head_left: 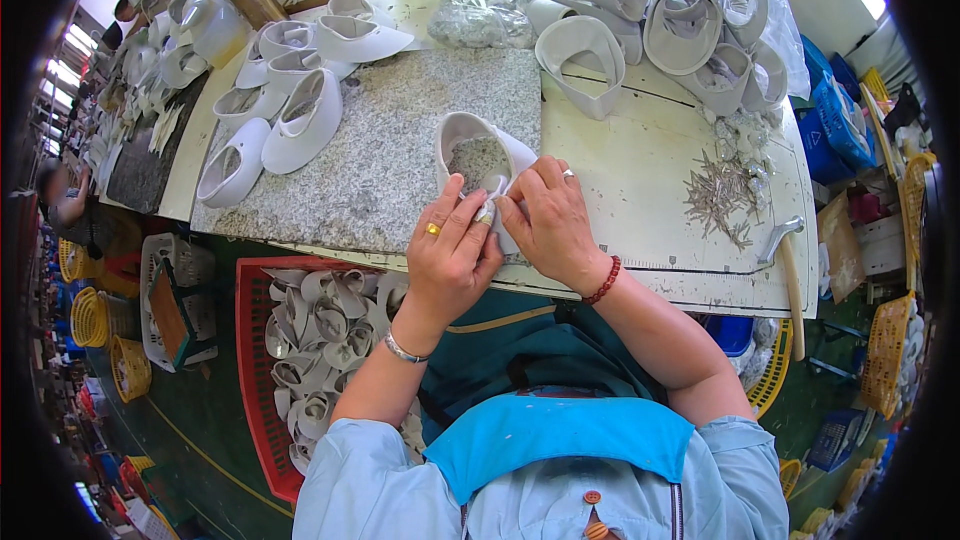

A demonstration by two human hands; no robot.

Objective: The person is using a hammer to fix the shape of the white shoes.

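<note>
A white shoe upper (512,148) stands at the front of the table, its opening facing up, between my two hands. My left hand (450,245) presses its bent fingers against the near end of the upper. From the right, my right hand (553,225) pinches the same end with thumb and fingers. The fingers cover whatever small part lies between them. Under the upper is a speckled grey stone slab (390,150). Several finished-looking white uppers (304,118) sit on the slab's left part, with another upper (582,55) beyond my right hand.
Loose nails (725,195) lie in a heap at the right, near a hammer (792,280) hanging over the table's edge. More white uppers (685,25) and a clear plastic bag (488,8) are at the back. Below left, a red crate (250,365) holds many white pieces.
</note>
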